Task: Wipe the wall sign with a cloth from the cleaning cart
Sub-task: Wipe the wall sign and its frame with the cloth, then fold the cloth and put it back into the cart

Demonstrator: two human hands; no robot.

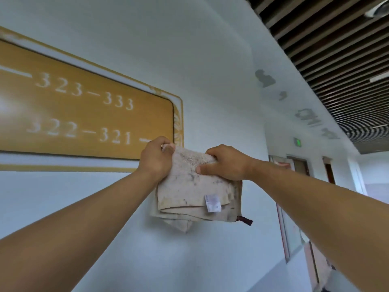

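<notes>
My left hand (156, 158) and right hand (226, 163) each clench the top edge of the cloth (195, 192), held up just beside the sign's (84, 110) lower right corner. Bare wall (210, 81) lies open right of it and below. The cloth hangs folded, beige, smudged grey (white tag (213, 203) showing).

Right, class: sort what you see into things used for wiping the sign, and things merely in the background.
Job:
wall sign
cloth, gripped by left hand and right hand

Background:
slatted ceiling
green exit light
doors
</notes>
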